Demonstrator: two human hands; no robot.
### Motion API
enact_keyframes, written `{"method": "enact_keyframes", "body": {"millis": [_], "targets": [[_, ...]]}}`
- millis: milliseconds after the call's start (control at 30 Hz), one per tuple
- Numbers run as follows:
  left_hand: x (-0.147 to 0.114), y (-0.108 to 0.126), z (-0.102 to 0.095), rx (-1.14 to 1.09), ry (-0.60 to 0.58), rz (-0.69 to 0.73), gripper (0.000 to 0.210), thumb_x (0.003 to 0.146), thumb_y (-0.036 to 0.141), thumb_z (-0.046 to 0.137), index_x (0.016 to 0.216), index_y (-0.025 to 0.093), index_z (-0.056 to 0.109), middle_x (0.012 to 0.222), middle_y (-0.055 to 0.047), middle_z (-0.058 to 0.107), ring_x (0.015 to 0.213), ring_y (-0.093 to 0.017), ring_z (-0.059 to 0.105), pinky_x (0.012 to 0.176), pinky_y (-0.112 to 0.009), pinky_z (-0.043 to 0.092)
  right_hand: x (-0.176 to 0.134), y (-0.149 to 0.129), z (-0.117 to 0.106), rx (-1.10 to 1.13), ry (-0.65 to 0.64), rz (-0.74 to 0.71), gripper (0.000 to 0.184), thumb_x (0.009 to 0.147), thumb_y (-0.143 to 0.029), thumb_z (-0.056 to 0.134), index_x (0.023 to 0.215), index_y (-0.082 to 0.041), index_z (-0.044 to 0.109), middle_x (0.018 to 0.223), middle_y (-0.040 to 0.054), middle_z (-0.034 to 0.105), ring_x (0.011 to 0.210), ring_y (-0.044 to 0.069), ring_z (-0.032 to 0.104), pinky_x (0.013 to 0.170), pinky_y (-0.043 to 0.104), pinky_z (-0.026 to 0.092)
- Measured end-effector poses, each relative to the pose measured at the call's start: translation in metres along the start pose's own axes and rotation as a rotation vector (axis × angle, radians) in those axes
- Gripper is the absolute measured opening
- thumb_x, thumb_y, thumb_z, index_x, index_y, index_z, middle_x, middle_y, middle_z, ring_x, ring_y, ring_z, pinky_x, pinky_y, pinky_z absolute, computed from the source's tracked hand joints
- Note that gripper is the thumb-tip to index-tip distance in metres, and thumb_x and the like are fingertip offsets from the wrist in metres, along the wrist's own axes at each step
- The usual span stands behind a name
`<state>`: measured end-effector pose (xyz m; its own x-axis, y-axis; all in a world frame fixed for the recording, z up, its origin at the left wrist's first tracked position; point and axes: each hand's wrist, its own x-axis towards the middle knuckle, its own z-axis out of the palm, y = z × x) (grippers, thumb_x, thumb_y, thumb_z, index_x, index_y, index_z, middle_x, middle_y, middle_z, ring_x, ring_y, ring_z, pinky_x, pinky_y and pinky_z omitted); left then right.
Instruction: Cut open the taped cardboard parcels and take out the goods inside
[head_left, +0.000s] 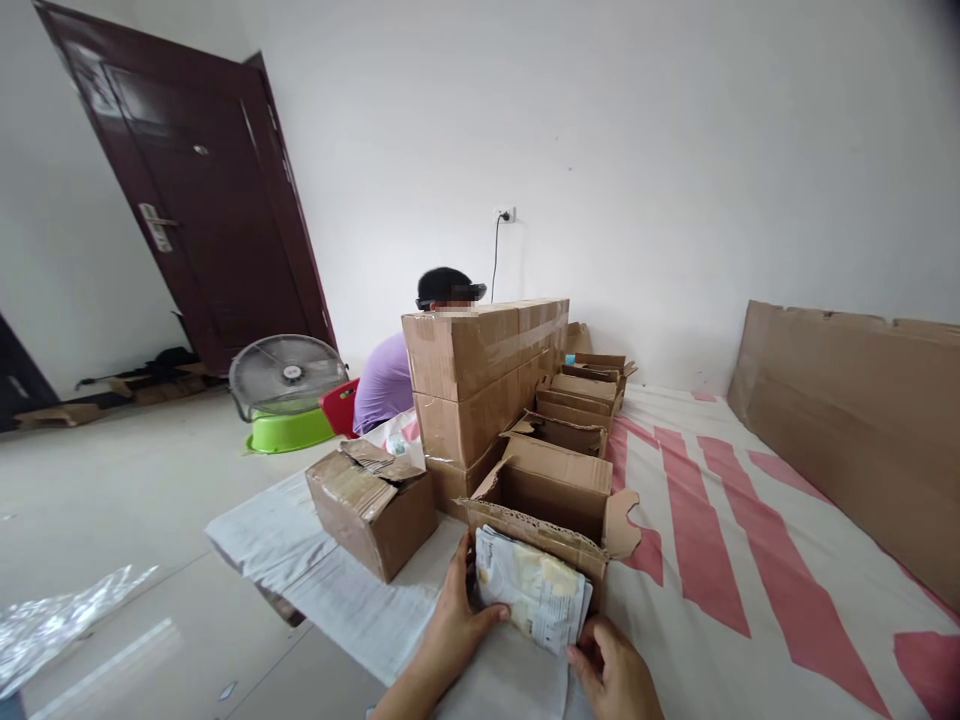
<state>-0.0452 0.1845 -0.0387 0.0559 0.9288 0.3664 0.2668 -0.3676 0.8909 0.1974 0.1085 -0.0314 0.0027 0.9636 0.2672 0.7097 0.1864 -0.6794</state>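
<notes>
A small stack of printed white packets [534, 590] is held between my two hands, in front of the nearest open cardboard box [555, 470]. My left hand [459, 610] grips the left end, its thumb on the front face and its other fingers behind. At the lower right corner, my right hand [611, 665] pinches the edge with bent fingers. The top of the stack leans toward the box's front wall; whether it touches the wall I cannot tell. Flaps of the box stand outward, and its visible inside is dark brown.
Several more open boxes [566, 432] run in a row behind. Left of them rises a wall of taped cartons [480, 400], with a person in a purple top [382, 378] behind it. A closed box [375, 510] sits near the table's left edge. A large cardboard sheet [847, 430] stands at right.
</notes>
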Motion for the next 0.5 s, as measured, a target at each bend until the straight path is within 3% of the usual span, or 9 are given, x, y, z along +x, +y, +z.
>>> {"method": "enact_keyframes", "body": {"millis": [133,233,333,500], "targets": [[-0.002,0.007,-0.001,0.046,-0.018,0.004,0.107,0.069,0.031,0.076,0.151,0.024,0.007,0.157,-0.017,0.022,0.144,-0.034,0.024,0.118,-0.054,0.02,-0.001,0.001,0.0,0.012,0.016,-0.012,0.019,0.082,-0.038,0.046,0.078,-0.022,0.055,0.078,0.0075,0.069,0.074,0.023,0.067,0.067,0.032,0.051],[-0.004,0.016,0.001,0.167,-0.041,0.022,0.121,0.061,0.03,0.081,0.152,0.025,0.003,0.159,-0.016,0.016,0.146,-0.036,0.018,0.118,-0.054,0.019,-0.001,0.002,0.0,0.025,0.036,-0.026,0.019,0.082,-0.038,0.047,0.08,-0.022,0.056,0.079,0.0079,0.069,0.074,0.022,0.068,0.067,0.031,0.052],[-0.004,0.027,0.006,0.304,-0.058,-0.051,0.132,0.051,0.024,0.084,0.152,0.024,-0.001,0.159,-0.017,0.013,0.145,-0.038,0.019,0.117,-0.054,0.021,0.0,0.003,0.001,0.009,0.049,-0.03,0.019,0.082,-0.038,0.048,0.082,-0.021,0.057,0.081,0.0089,0.07,0.076,0.023,0.068,0.068,0.032,0.053],[0.005,0.047,0.012,0.354,-0.086,-0.159,0.129,0.054,0.02,0.079,0.152,0.022,-0.006,0.158,-0.017,0.013,0.143,-0.035,0.026,0.116,-0.047,0.027,-0.001,0.011,0.007,-0.024,0.065,-0.034,0.027,0.081,-0.035,0.051,0.099,-0.018,0.06,0.094,0.0115,0.071,0.084,0.024,0.068,0.073,0.033,0.055]]}}
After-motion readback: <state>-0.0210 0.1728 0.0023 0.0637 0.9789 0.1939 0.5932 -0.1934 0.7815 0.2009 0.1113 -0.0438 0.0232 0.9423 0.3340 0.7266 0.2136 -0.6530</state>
